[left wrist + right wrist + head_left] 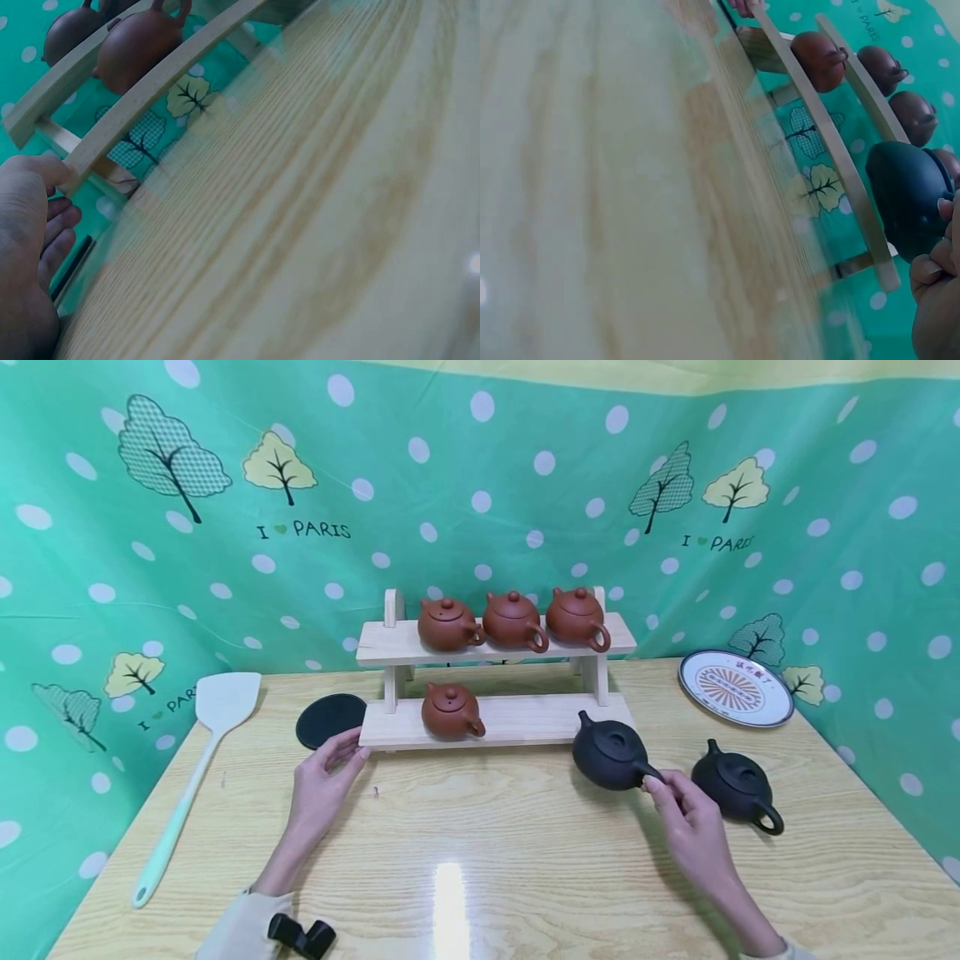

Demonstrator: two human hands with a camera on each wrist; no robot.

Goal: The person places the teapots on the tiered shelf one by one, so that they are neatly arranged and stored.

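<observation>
A two-tier wooden display rack (525,720) stands at the back of the table. My left hand (327,785) holds the left end of its lower shelf, the thumb at the front corner; in the left wrist view the thumb (46,171) touches the shelf's end. My right hand (692,827) pinches the handle of a black teapot (609,753), which is at the right end of the lower shelf, slightly tilted; whether it touches the board I cannot tell. One brown teapot (448,712) sits on the lower shelf, and three brown teapots (512,620) stand on the upper one.
A second black teapot (733,785) stands right of my right hand. Behind it a patterned plate (735,688) lies near the cloth backdrop. Left of the rack is a black round disc (330,718), and farther left a white spatula (197,760) with a pale green handle.
</observation>
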